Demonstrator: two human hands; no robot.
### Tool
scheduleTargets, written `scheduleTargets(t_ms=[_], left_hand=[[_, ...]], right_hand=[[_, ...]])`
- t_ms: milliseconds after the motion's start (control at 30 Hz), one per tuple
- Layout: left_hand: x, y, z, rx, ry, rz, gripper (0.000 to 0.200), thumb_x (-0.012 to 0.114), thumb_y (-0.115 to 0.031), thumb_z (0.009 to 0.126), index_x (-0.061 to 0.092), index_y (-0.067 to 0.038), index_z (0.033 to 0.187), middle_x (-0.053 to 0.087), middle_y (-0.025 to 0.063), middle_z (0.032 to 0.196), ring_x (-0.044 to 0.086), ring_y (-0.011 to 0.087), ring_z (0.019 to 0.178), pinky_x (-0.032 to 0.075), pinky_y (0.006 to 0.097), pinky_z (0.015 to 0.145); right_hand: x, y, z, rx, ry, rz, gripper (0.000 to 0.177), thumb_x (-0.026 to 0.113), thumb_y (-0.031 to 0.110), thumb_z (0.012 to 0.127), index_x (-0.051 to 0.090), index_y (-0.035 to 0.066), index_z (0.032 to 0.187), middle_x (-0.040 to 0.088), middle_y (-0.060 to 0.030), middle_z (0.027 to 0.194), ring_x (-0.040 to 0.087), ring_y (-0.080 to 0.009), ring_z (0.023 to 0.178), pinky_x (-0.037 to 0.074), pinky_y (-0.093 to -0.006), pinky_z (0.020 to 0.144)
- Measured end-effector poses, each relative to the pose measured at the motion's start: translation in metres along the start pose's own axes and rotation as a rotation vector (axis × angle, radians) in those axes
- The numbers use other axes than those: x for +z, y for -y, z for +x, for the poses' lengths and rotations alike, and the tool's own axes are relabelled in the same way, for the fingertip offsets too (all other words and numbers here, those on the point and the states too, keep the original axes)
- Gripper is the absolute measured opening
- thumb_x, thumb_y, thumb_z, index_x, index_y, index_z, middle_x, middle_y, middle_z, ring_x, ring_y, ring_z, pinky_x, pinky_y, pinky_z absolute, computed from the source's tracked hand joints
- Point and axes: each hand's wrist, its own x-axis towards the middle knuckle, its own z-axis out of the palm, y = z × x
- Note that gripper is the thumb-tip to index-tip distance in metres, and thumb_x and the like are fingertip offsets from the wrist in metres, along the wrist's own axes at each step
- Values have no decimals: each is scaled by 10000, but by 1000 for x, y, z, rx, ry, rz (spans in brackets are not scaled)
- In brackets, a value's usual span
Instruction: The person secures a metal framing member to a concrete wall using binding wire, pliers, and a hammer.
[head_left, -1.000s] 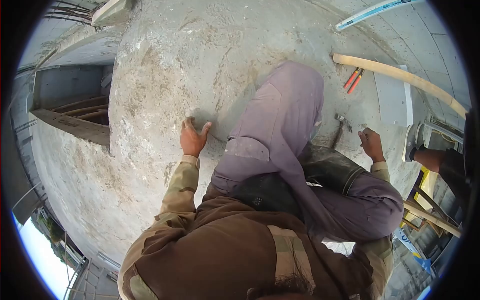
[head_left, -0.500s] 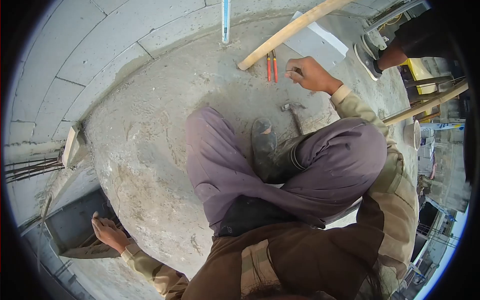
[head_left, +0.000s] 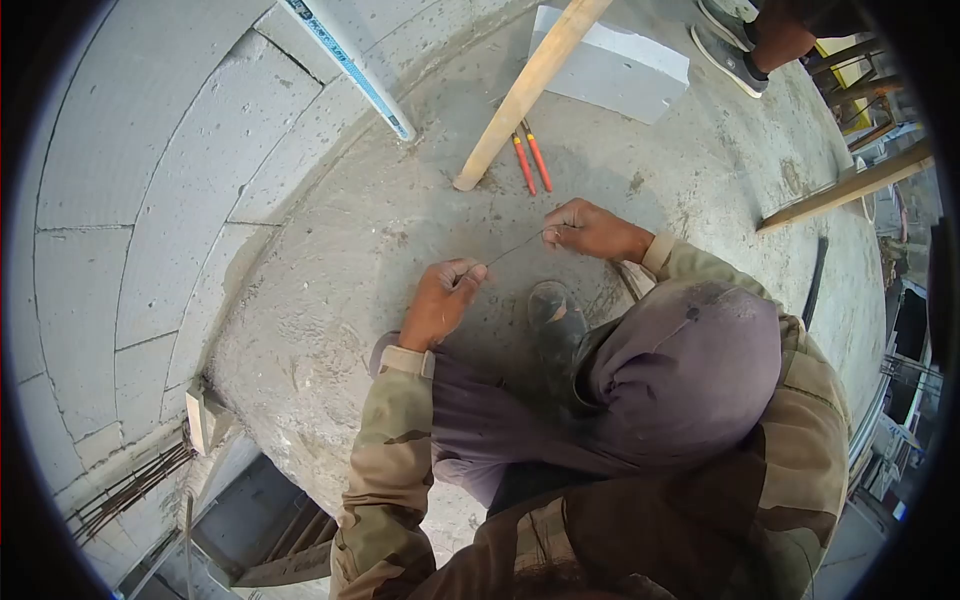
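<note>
A thin wire stretches between my two hands above the concrete floor. My left hand pinches its left end between thumb and fingers, in front of my left knee. At the other end, my right hand is closed on the wire. Just beyond my right hand lies a pair of pliers with red handles, its jaws partly behind a wooden pole. Below my right wrist a hammer handle shows; the rest is hidden by my arm and knee. My boot rests on the floor between the hands and my body.
The wooden pole slants down to the floor ahead, beside a pale block. A blue-and-white pipe stands by the block wall at left. Another person's shoe is at upper right. A floor opening lies lower left.
My left hand has come from the far lower left to in front of my knees, near the right hand. The wire now shows between them. The view has shifted and turned.
</note>
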Motion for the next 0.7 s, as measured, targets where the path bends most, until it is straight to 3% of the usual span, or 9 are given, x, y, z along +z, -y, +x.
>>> scheduleTargets(t_ms=[67, 133, 200, 267, 333, 367, 467, 567, 700], left_hand=[[-8, 24, 18, -47, 23, 16, 269, 611, -236, 1038, 726, 3, 989, 580, 24, 654, 516, 110, 611, 430, 300, 593], [-25, 33, 45, 129, -203, 201, 261, 608, -225, 1043, 738, -6, 988, 540, -32, 651, 469, 78, 616, 402, 281, 578], [-67, 33, 72, 237, -515, 96, 248, 580, -195, 1056, 731, -12, 983, 522, -32, 636, 441, 71, 572, 363, 272, 540], [-118, 30, 79, 153, -749, -234, 238, 553, -180, 1073, 709, -27, 977, 488, -44, 624, 397, 52, 546, 311, 252, 507], [-147, 57, 72, 62, -818, -280, 224, 548, -180, 1078, 693, -39, 981, 465, -53, 617, 378, 44, 544, 293, 244, 500], [-153, 69, 73, -19, -892, -318, 210, 543, -181, 1083, 676, -52, 985, 442, -62, 611, 359, 36, 541, 275, 235, 493], [-102, 87, 84, -38, -768, -548, 166, 543, -182, 1083, 645, -67, 1020, 453, -55, 621, 358, 36, 551, 290, 229, 493], [-57, 66, 129, 82, -757, -877, 112, 535, -162, 1084, 607, -76, 1083, 466, -36, 665, 343, 54, 560, 299, 231, 510], [-66, 33, 185, 147, -822, -1166, 126, 503, -157, 1096, 554, -78, 1181, 470, -1, 735, 363, 109, 597, 336, 264, 556]], right_hand=[[-9, -35, 22, 5, -93, -21, 345, 576, 269, 1053, 676, 20, 836, 474, -2, 728, 455, -115, 678, 395, -303, 629], [-17, -41, 51, 38, -78, -50, 297, 576, 273, 1052, 693, 21, 946, 536, -9, 761, 473, -112, 670, 414, -290, 619], [-22, -19, 69, 52, -9, 82, 280, 579, 274, 1051, 686, 19, 1007, 581, -19, 787, 511, -109, 682, 438, -282, 623], [-27, -4, 75, 72, 51, 226, 277, 582, 275, 1050, 679, 16, 1067, 625, -29, 814, 549, -106, 695, 462, -275, 627], [-40, -4, 82, 89, 64, 613, 263, 566, 240, 1070, 677, 13, 1143, 661, -43, 804, 604, -99, 688, 494, -268, 636], [-49, -14, 88, 87, 57, 623, 263, 566, 240, 1070, 677, 13, 1143, 661, -43, 804, 604, -99, 688, 494, -268, 636], [-54, -67, 104, 252, -202, 480, 232, 551, 217, 1077, 675, 22, 1092, 684, -59, 809, 649, -114, 687, 531, -278, 633], [-49, -88, 112, 226, -449, 426, 208, 551, 197, 1076, 665, 27, 1035, 676, -54, 788, 643, -117, 673, 539, -281, 638], [-56, -77, 117, 118, -739, 388, 189, 566, 150, 1063, 655, 12, 970, 682, -49, 805, 627, -108, 684, 531, -282, 649]])
